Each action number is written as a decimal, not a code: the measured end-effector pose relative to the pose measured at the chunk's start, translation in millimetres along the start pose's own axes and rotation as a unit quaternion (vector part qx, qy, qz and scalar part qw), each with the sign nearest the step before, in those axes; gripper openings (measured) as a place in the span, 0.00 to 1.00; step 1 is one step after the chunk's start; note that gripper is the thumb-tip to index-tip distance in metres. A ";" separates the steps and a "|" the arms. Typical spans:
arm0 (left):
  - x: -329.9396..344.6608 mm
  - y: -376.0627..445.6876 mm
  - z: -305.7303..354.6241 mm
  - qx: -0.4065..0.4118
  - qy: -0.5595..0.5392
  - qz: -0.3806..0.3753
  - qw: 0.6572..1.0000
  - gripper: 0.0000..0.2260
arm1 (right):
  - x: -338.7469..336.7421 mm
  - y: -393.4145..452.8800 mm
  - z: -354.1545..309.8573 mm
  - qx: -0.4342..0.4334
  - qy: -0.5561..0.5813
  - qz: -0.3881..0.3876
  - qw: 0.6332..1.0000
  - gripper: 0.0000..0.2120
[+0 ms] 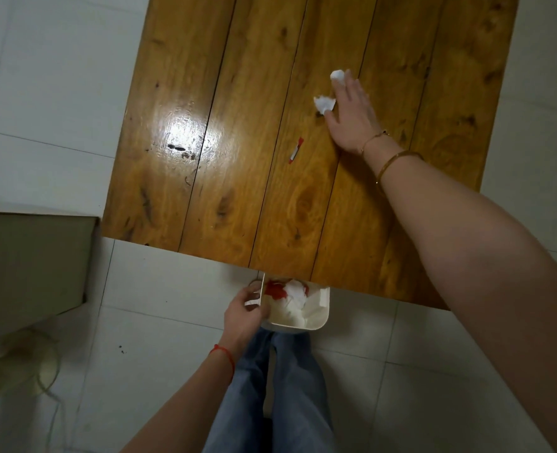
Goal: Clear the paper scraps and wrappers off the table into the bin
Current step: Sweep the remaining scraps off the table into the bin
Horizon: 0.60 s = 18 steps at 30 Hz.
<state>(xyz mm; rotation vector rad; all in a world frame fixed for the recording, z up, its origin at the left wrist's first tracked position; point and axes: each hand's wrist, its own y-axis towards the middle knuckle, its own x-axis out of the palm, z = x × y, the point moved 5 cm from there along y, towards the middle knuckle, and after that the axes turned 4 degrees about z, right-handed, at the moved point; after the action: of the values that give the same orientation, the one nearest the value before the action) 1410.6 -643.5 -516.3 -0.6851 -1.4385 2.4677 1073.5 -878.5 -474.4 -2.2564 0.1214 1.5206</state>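
The wooden worktop fills the upper part of the view, its planks running away from the person, and its near edge overhangs the white bin on the tiled floor. The bin already holds white paper and something red, and sits tucked partly under that edge, close to the person's legs.

The left hand has its grip closed on the bin's left rim, steadying it, well away from anything left on the worktop. The right hand is stretched out flat and open over the far right planks, holding nothing (fingers spread, palm down).

What the next move hangs on: two white paper scraps lie just to the left of that open hand. The nearer scrap touches the thumb side, the farther scrap sits at the fingertips. So the right hand is plainly the closer one, and a sweep toward the person would likely carry both to the edge above the bin.

A small red-and-white wrapper lies between hand and bin, its long axis roughly along the planks, tilted slightly, probably in the path of such a sweep.
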 end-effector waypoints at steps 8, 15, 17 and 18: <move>-1.9 0.2 -0.9 -0.010 0.007 -0.006 1.000 0.19 | -0.3 7.3 -9.5 -0.051 0.036 -0.014 0.998 0.25; -7.3 -5.8 7.8 -0.010 0.002 -0.005 1.000 0.18 | 33.9 -87.3 -37.8 -0.185 0.029 -0.058 0.981 0.27; -9.5 -6.3 8.4 -0.006 0.011 -0.005 1.000 0.18 | 48.6 -116.9 -40.8 -0.197 0.023 -0.083 0.977 0.28; -10.5 -6.3 8.2 -0.005 0.015 -0.004 1.000 0.19 | 53.3 -129.1 -43.1 -0.210 0.020 -0.091 0.973 0.28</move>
<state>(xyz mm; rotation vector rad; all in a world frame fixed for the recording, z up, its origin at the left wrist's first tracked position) 1415.5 -650.8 -504.4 -0.7136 -1.4407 2.4356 1170.6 -769.2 -471.6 -2.5340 -0.4242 1.5106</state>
